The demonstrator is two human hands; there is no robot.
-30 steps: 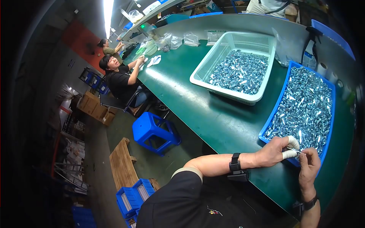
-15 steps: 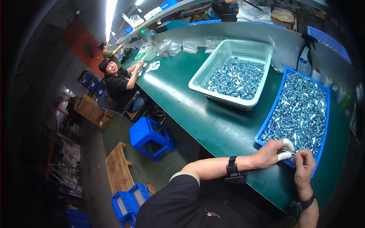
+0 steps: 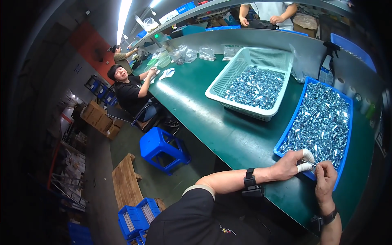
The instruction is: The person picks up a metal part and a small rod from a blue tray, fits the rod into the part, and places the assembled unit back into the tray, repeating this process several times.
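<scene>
My left hand (image 3: 290,165), with white coverings on its thumb and a finger, pinches a small, thin metal piece (image 3: 311,164) over the near edge of a blue tray. My right hand (image 3: 326,179) meets it there, thumb and fingertips pressed together at the other end of that piece. The exact shape of the piece is too small to make out. Many small shiny metal parts (image 3: 320,122) fill the blue tray (image 3: 282,143). Farther left stands a pale green plastic basket (image 3: 216,90), partly filled with similar metal parts (image 3: 256,87).
The green worktop (image 3: 196,110) runs away to the far left, where a seated person (image 3: 130,87) works. A spray bottle (image 3: 328,65) and rolls (image 3: 339,84) stand behind the tray. A blue stool (image 3: 157,143) and wooden pallet (image 3: 127,179) are on the floor.
My hands stay almost in place, still pinching the small piece. The view has shifted slightly, and the hands of a person behind the partition now show.
</scene>
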